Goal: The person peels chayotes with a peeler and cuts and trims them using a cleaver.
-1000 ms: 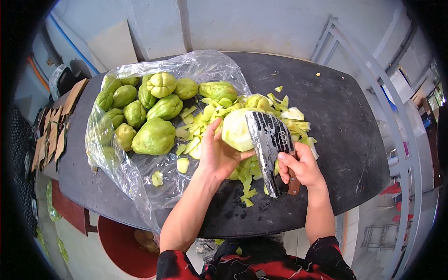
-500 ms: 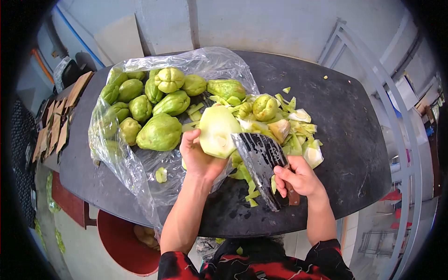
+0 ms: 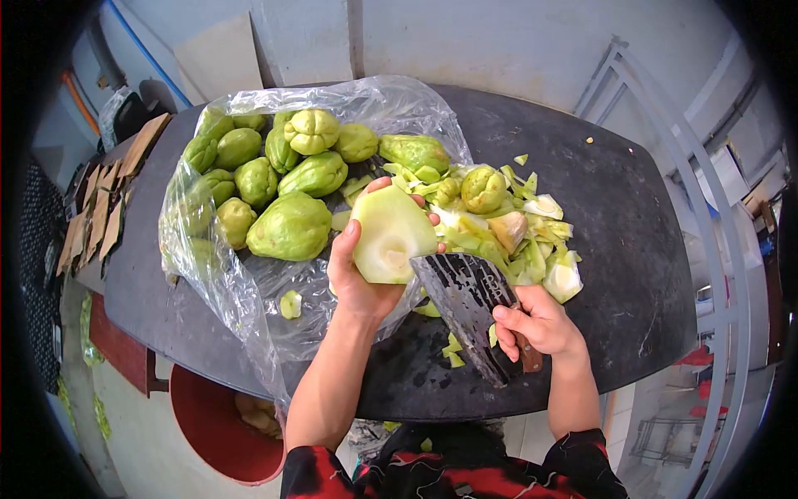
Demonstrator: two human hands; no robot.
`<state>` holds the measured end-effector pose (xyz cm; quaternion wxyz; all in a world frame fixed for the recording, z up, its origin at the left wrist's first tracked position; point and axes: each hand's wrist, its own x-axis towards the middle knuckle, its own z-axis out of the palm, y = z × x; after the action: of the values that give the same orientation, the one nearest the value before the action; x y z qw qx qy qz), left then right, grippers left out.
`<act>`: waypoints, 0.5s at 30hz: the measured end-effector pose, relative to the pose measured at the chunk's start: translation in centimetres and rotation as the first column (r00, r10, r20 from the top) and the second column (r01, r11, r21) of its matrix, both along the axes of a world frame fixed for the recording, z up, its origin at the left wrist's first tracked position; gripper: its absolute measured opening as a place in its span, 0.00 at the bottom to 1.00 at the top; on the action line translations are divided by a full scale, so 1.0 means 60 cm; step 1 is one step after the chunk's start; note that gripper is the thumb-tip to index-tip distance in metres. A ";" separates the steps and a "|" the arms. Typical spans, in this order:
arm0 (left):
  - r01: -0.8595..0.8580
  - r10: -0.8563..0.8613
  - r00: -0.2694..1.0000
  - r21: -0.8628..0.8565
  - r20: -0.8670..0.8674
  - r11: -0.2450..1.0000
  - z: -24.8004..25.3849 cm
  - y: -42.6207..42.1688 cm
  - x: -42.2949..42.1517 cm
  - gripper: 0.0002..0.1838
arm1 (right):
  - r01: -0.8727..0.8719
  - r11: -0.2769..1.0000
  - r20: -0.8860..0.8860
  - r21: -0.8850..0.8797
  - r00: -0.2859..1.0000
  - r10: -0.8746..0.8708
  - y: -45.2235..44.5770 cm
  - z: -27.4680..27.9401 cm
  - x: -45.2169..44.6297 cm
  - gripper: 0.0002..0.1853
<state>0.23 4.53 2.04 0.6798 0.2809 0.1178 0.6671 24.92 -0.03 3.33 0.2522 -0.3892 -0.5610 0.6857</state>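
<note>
My left hand [image 3: 359, 279] is wrapped round a peeled, pale green chayote half [image 3: 384, 220], its cut face and seed hollow turned up toward me. In my right hand [image 3: 544, 324] is a cleaver [image 3: 467, 303] with a wide dark wet blade and a wooden handle. The blade's upper corner is close to the chayote's lower right edge; whether they touch I cannot tell. A bit of green peel clings to the cleaver near my fingers. Behind both hands lies a heap of peelings [image 3: 532, 249], with an unpeeled chayote [image 3: 483, 190] on it.
Several whole green chayotes [image 3: 289, 226] lie on a clear plastic bag [image 3: 249, 312] at the left of the dark table [image 3: 615, 333]. A red bin [image 3: 220, 432] stands below the table's front left. A grey metal railing [image 3: 719, 274] runs along the right.
The chayote has tilted in my left hand, and fingertips now show along its far side. The cleaver has moved slightly down and right. The whole view has shifted a little.
</note>
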 end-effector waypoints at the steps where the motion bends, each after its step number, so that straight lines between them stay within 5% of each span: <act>1: 0.000 0.000 1.000 -0.001 0.000 1.000 0.000 -0.001 0.001 0.41 | 0.005 1.000 -0.016 -0.025 1.000 -0.005 0.001 -0.002 -0.001 0.19; 15: -0.023 0.033 0.996 -0.106 0.089 0.994 0.003 -0.011 0.017 0.39 | -0.012 0.995 -0.144 -0.099 0.990 -0.002 0.004 -0.025 -0.013 0.19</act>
<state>1.27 3.89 2.24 0.6888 0.2126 0.1258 0.6815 24.12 0.21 1.85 0.2706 -0.3491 -0.5076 0.7397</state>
